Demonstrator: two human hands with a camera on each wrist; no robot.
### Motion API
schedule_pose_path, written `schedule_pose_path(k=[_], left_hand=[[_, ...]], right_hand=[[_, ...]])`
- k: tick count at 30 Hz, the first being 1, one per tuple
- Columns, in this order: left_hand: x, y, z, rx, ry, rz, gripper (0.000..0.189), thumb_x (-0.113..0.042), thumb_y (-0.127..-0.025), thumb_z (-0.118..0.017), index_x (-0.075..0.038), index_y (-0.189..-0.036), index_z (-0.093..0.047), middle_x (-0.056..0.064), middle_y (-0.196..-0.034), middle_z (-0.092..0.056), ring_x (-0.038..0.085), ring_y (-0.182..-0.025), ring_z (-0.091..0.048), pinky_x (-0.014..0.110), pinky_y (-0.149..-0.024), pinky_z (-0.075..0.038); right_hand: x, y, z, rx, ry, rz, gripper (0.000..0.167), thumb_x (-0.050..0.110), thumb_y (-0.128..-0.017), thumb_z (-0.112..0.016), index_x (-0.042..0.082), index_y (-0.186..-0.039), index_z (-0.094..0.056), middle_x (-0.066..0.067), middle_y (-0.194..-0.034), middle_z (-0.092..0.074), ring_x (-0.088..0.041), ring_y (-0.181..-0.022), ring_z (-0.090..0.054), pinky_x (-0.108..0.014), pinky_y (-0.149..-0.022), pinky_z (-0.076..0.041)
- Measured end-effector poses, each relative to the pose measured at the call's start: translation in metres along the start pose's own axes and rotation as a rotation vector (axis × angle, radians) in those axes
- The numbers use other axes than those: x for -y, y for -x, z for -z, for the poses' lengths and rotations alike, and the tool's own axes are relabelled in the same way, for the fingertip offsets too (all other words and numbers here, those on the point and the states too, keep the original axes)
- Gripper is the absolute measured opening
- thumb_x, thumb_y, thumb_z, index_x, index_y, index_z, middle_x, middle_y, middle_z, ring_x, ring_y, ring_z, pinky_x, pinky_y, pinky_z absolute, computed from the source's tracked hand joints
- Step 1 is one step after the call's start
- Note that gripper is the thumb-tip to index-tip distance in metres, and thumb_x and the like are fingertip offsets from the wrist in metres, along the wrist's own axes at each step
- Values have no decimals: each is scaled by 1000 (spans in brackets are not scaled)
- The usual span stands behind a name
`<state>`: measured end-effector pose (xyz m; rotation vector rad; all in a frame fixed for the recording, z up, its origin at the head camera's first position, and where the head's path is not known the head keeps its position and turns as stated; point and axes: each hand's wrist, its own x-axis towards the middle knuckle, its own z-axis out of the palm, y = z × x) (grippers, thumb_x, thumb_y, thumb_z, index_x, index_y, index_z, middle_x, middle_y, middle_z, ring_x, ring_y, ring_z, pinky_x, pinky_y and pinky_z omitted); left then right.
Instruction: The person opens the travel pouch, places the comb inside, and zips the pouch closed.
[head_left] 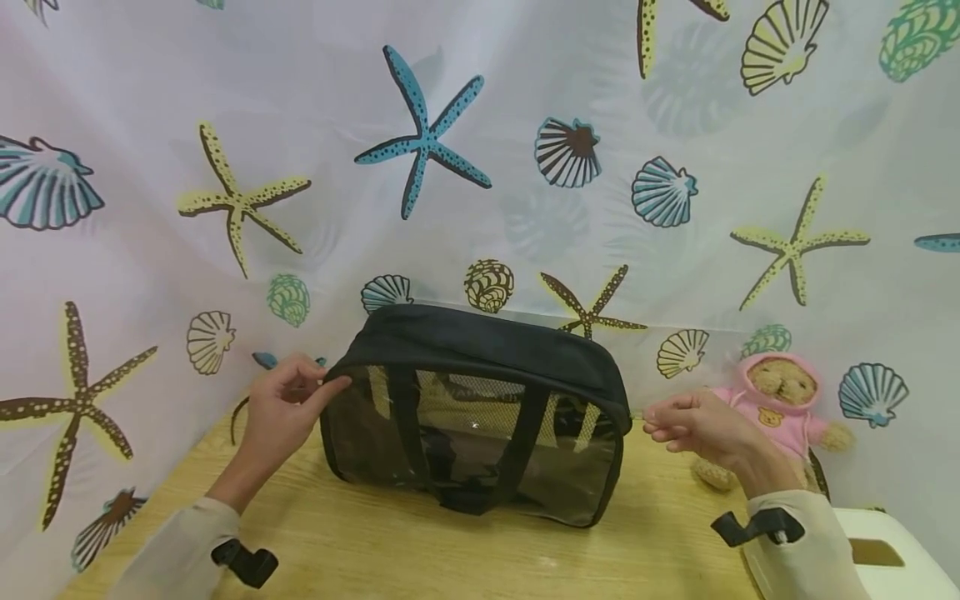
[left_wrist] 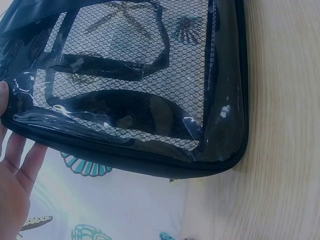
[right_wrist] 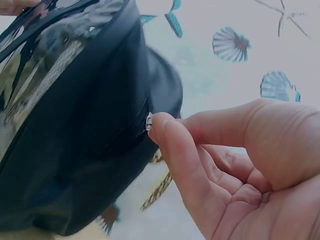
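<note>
Closest to me, my two beige sleeves come in low over the pale wooden tabletop, each with a black clip-like camera mount at the wrist. My left hand is up at the left top corner of the black bag with clear plastic and mesh sides, fingers curled in and the thumb laid along the dark zip edge, pinching that corner; from the left wrist view my fingertips press the bag's rim while the other fingers lie loosely straight below it. My right hand sits at the bag's right end, thumb and forefinger closed together on a small silver zipper pull, the remaining fingers folded into the palm; the right wrist view shows that pull right at the black fabric seam. The bag stands upright in the middle of the table, between my hands, its two black carry straps hanging down the see-through front panel and its black fabric top domed over. At the near right corner there's a cream-coloured plastic box with a slot. Just behind my right hand, a small brown teddy bear in a pink hooded top sits on the table against the backdrop. Behind everything hangs a white curtain printed with starfish and seashells, wrapping round the left, back and right of the table.
</note>
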<state>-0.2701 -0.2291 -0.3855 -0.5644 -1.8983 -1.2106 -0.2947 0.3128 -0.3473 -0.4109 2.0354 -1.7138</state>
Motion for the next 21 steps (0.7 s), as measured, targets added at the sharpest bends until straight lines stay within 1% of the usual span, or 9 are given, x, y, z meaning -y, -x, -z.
schedule_pose_path(k=[4,7,9,11,13,15,17,19,21], left_hand=[[-12,-1,0,2,0,0,19,17,-80,-77,3,-81,-64,9,-68,-54,20,-55,-58,14,-57,-49],[-14,-1,0,1,-1,5,20,17,-80,-76,3,-80,-63,9,-68,-54,20,-55,-58,14,-58,-48],[-9,-1,-1,2,2,11,20,17,-80,-76,2,-80,-63,8,-69,-54,19,-56,-58,14,-58,-49],[0,-1,-2,2,-1,11,20,17,-80,-77,1,-81,-64,7,-69,-55,19,-56,-58,14,-58,-49],[9,-1,-2,3,-4,11,21,16,-80,-78,0,-81,-64,6,-69,-56,18,-56,-59,13,-58,-49],[17,-1,-2,4,-14,21,21,14,-80,-79,-2,-83,-65,5,-69,-56,17,-56,-59,13,-59,-49],[19,-1,-2,10,-37,32,21,11,-81,-80,-4,-85,-66,4,-68,-56,15,-56,-59,14,-58,-49],[18,-1,-1,22,-71,36,20,9,-81,-81,-5,-89,-69,4,-69,-58,11,-56,-58,14,-59,-49],[12,0,1,40,-94,22,24,9,-80,-81,-2,-99,-71,4,-77,-61,6,-64,-59,14,-61,-49]], right_hand=[[-25,-3,-4,-16,-60,-33,28,9,-106,-53,20,-100,-77,7,-94,-77,1,-79,-72,-16,-69,-58],[-41,-9,-10,-6,-115,-55,27,9,-106,-53,20,-100,-77,7,-93,-77,1,-78,-72,-15,-68,-57],[-47,-13,-14,14,-155,-56,29,8,-106,-51,19,-99,-77,7,-91,-77,2,-77,-72,-15,-68,-57],[-51,-17,-17,28,-193,-51,30,7,-107,-51,19,-98,-77,7,-90,-77,2,-76,-72,-15,-68,-57],[-52,-19,-18,28,-203,-42,30,8,-107,-50,19,-97,-77,7,-91,-76,2,-77,-71,-15,-69,-58],[-52,-20,-19,12,-175,-42,28,10,-107,-51,20,-96,-76,7,-91,-75,1,-78,-71,-16,-70,-58],[-50,-20,-19,-15,-107,-53,22,13,-107,-53,18,-100,-74,6,-92,-75,-1,-81,-71,-19,-73,-59],[-46,-18,-20,-40,0,-60,19,19,-107,-54,10,-113,-71,1,-101,-74,-8,-90,-73,-25,-82,-61],[-38,-14,-22,-76,133,-46,32,25,-108,-55,2,-129,-64,-11,-115,-74,-20,-107,-73,-35,-94,-60]])
